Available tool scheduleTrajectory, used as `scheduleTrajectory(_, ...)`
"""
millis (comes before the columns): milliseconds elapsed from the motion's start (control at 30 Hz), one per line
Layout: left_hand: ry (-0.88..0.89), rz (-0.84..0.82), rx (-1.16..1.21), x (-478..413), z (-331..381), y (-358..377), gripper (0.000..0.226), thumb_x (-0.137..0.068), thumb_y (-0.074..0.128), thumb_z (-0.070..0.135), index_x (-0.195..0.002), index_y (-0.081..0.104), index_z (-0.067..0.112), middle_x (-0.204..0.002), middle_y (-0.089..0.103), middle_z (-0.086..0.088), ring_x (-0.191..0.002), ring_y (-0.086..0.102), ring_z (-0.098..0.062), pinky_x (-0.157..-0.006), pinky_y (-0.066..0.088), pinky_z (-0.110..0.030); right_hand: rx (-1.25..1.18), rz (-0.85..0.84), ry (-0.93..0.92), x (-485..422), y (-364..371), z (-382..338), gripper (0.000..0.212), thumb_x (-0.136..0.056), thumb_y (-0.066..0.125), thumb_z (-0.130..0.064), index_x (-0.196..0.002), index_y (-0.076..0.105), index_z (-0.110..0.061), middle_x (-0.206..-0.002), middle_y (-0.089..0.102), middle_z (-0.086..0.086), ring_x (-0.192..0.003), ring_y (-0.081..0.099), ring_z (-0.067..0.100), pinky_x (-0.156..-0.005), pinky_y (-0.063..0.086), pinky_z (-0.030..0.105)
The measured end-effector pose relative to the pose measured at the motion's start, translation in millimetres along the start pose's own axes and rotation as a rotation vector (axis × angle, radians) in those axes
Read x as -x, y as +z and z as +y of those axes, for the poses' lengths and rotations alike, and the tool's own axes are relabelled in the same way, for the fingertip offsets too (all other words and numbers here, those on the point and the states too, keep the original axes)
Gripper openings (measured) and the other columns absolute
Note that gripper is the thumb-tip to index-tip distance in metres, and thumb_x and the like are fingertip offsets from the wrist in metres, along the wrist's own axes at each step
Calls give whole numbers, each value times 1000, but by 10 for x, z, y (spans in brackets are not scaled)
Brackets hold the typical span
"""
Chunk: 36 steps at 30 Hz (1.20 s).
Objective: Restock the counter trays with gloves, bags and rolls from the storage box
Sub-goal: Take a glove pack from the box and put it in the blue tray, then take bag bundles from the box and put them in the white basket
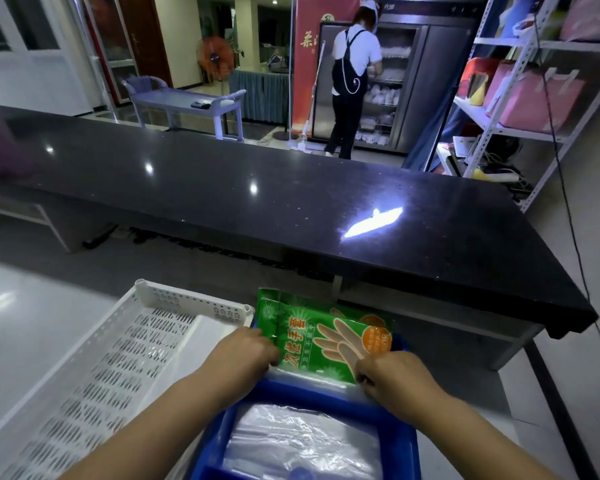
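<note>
Glove packs: flat green plastic packs of disposable gloves (pixel 321 336), orange hand drawing and orange round sticker on front, white lettering; at least two stacked, offset, the back one peeking out top left. Held tilted over the far end of the blue tray.
Left hand (pixel 245 351): grip pinching the packs' left edge, fingertips hidden behind the plastic.
Right hand (pixel 390 375): grip pinching the packs' lower right corner, fingers curled tight.
Blue tray: blue plastic rectangular tray (pixel 407 445) under both forearms, holds clear plastic bags (pixel 302 441) in a crinkled stack; a divider wall crosses just below the packs.
White basket: white perforated plastic basket (pixel 125 344) just left of the blue tray, touching or nearly so, can't tell.
Tabletop: long glossy black stone tabletop (pixel 291 202) beyond the trays, light glare on it.
Background: person in white shirt and black apron (pixel 352 84) at an open steel fridge (pixel 406 81); grey metal shelf with pink bags (pixel 530 95) at right; lavender bench (pixel 187 102) at left.
</note>
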<state>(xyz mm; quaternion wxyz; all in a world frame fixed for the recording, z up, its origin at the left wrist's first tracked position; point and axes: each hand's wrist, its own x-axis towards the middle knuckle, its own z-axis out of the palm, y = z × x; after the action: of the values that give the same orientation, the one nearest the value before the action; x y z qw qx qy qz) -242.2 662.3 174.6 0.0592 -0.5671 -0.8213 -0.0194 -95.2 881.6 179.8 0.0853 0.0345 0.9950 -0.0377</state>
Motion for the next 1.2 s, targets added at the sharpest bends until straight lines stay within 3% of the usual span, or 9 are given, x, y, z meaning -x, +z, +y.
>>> scheduleTrajectory(100,-85,88,21,150,-18,-162,21,-47,83,17,-58,67,26,-52,63,12,-49,57,-10,-50,43,-16,-28,133,-57,-82,-112,-101,20,-94,45,-31,-97,64,-25,-102,71,-1,-90,65,16,-72,52,32)
scheduleTrajectory(200,-229,150,88,437,-87,-313,7,-67,74,19,-71,70,22,-64,69,6,-61,62,-17,-57,49,-24,-75,199,-139,-226,-172,-357,22,-95,44,-28,-95,65,-21,-121,67,-1,-118,58,18,-91,51,37)
scheduleTrajectory(267,-390,115,178,711,-122,-419,10,-83,61,26,-87,70,23,-81,71,3,-78,62,-20,-68,50,-31,-36,199,-196,-291,-188,-588,26,-96,39,-30,-96,64,-23,-106,71,-2,-102,63,20,-103,41,41)
scheduleTrajectory(333,-518,121,225,1063,-155,-475,15,-87,56,32,-96,67,27,-87,69,7,-85,60,-16,-70,45,-29,-17,219,-254,-321,-190,-841,25,-94,39,-32,-95,62,-23,-96,70,-2,-88,63,22,-86,48,39)
scheduleTrajectory(400,-627,111,215,1457,-178,-538,16,-88,53,36,-100,63,32,-91,67,10,-90,59,-12,-70,41,-27,0,221,-320,-327,-204,-1106,23,-91,40,-31,-94,60,-20,-92,68,0,-83,62,25,-63,41,31)
scheduleTrajectory(433,-675,111,201,1662,-201,-558,17,-88,52,38,-101,62,33,-93,66,11,-91,58,-12,-71,41,-27,-9,213,-352,-330,-219,-1244,22,-90,42,-31,-92,60,-19,-91,68,2,-83,61,27,-60,37,32)
scheduleTrajectory(667,-962,153,175,3139,-284,-695,14,-85,58,35,-96,66,32,-94,69,8,-90,61,-12,-70,44,-26,-50,210,-554,-379,-310,-2335,22,-91,43,-33,-99,62,-23,-100,69,-2,-92,63,24,-72,46,32)
scheduleTrajectory(933,-1243,132,255,5020,-242,-593,5,-84,62,31,-84,67,30,-86,70,11,-83,62,-10,-64,43,-26,-62,199,-772,-329,-50,-4060,19,-88,46,-34,-91,64,-27,-88,71,-7,-78,65,16,-61,36,20)
scheduleTrajectory(1200,-1508,94,251,6813,-135,-448,6,-83,61,29,-79,65,30,-86,70,8,-80,63,-16,-56,35,-27,4,25,-939,-78,685,-5849,33,-93,36,-41,-101,62,-23,-99,69,-2,-89,64,21,-76,50,35)
